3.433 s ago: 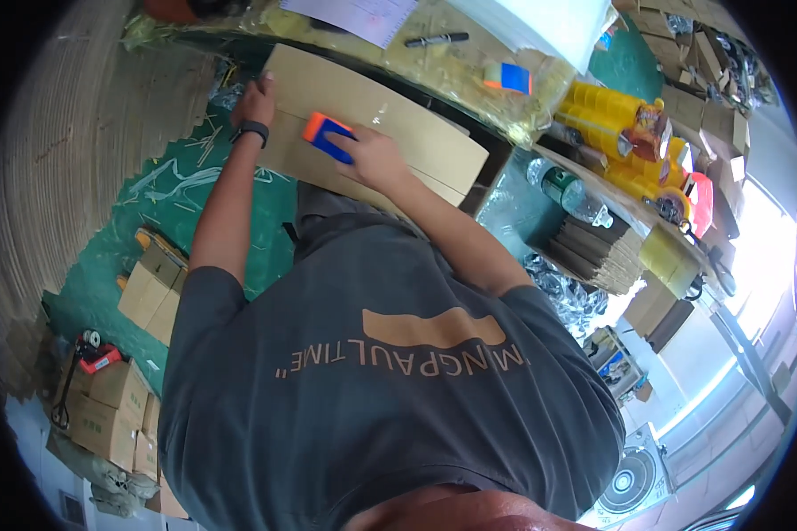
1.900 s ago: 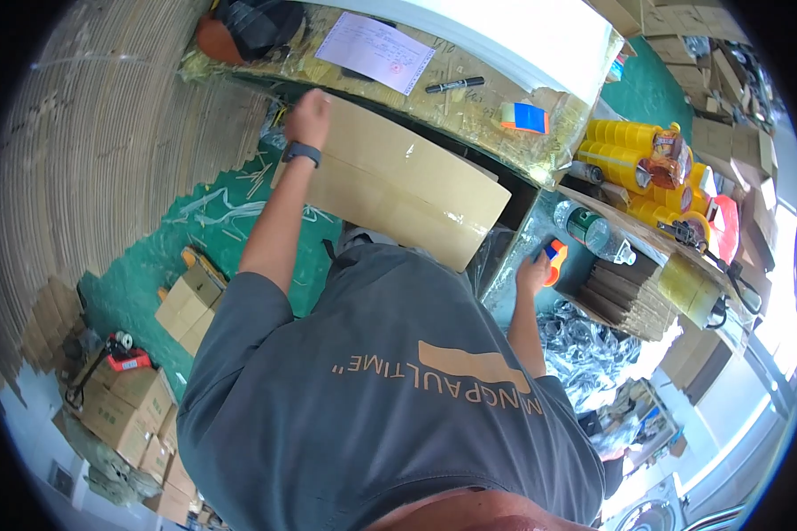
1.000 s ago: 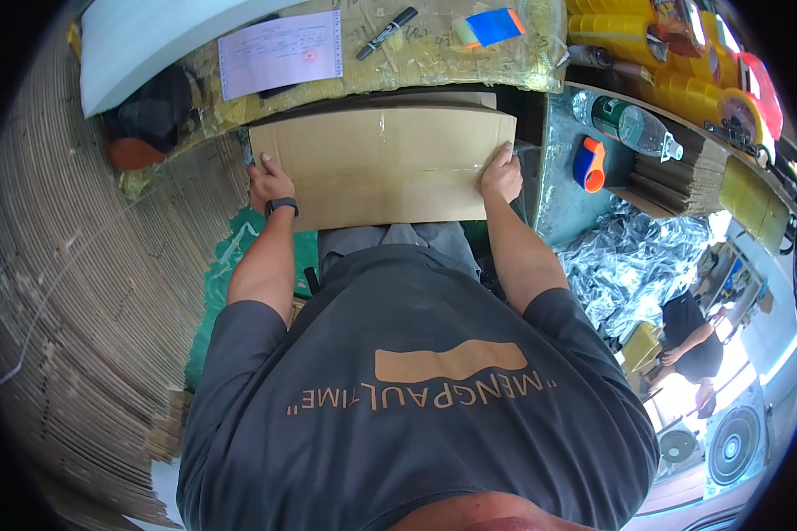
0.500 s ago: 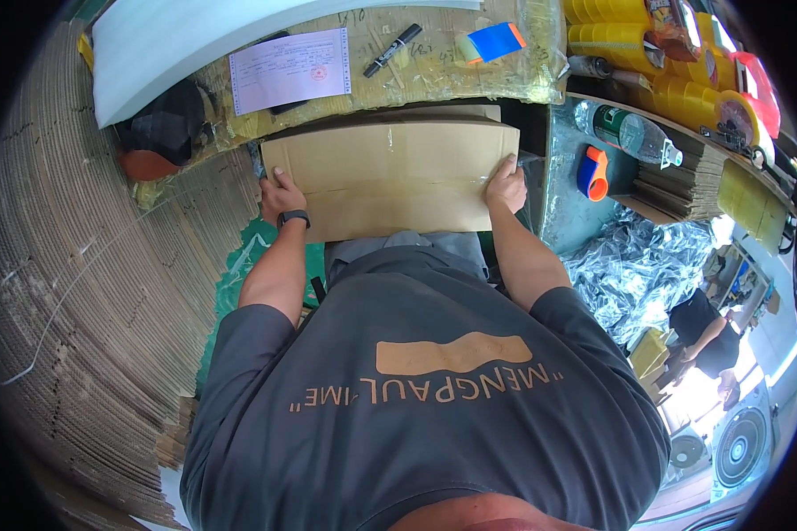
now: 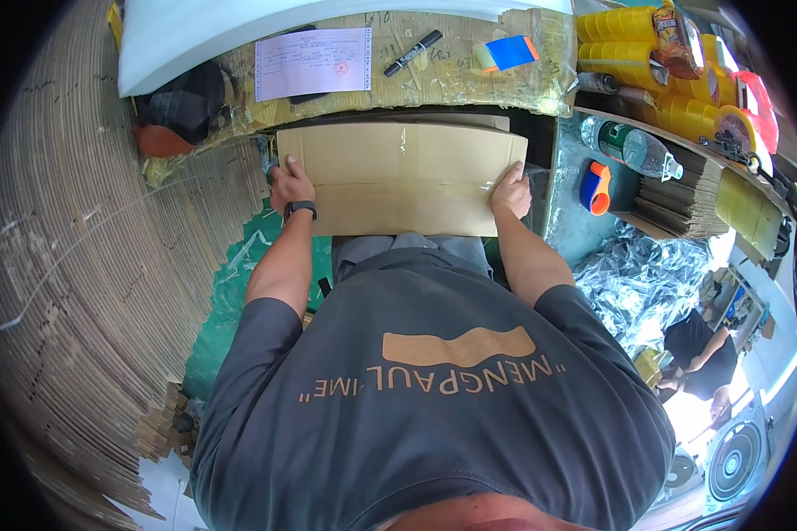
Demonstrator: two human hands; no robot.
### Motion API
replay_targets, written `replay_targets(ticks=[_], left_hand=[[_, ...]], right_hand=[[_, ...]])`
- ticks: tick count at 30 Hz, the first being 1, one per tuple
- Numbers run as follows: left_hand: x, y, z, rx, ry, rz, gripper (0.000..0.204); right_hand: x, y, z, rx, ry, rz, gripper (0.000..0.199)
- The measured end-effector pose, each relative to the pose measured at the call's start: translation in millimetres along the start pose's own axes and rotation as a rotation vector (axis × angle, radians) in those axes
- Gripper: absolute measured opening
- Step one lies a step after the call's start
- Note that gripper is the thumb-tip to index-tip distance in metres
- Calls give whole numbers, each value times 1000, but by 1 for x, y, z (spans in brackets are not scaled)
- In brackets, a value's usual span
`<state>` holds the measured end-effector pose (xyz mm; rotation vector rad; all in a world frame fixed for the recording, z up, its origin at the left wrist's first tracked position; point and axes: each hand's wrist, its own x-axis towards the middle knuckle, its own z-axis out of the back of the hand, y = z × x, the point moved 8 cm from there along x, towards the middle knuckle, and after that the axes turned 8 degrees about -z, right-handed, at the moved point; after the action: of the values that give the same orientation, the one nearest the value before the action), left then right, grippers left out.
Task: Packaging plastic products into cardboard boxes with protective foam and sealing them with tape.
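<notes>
A wide brown cardboard box (image 5: 407, 181) is held in front of my body, just below the front edge of the workbench (image 5: 469, 84). At its left end my left hand (image 5: 292, 188) grips the edge, thumb on the near face, with a dark band on the wrist. My right hand (image 5: 511, 191) clasps the opposite end in the same way. The fingers behind the cardboard are hidden. A strip of clear tape shows on the box's upper edge, and more cardboard is visible just behind it.
On the bench lie a printed sheet (image 5: 314, 64), a black marker (image 5: 413, 53) and a blue-and-orange tape dispenser (image 5: 511, 53). Stacked cardboard (image 5: 88, 203) fills the left. At right are a plastic bottle (image 5: 629, 146), yellow tape rolls (image 5: 615, 66), crumpled clear plastic (image 5: 638, 270) and another person (image 5: 700, 354).
The view has shifted slightly, so the bench and its things appear farther right and the bench edge a little tilted. Both hands keep their hold on the box.
</notes>
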<state>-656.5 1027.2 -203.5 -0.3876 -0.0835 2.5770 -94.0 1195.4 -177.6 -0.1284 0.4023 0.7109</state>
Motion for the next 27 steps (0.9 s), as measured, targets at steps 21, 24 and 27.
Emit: replay_targets(ticks=[21, 24, 27], left_hand=[[-94, 34, 31, -278, -129, -250, 84], [-125, -4, 47, -664, -24, -401, 73], [-158, -65, 79, -687, 110, -523, 70]], right_hand=[[-139, 244, 56, 295, -254, 1382, 40], [-155, 320, 42, -58, -442, 1530, 33], [-139, 340, 18, -363, -393, 1520, 30]])
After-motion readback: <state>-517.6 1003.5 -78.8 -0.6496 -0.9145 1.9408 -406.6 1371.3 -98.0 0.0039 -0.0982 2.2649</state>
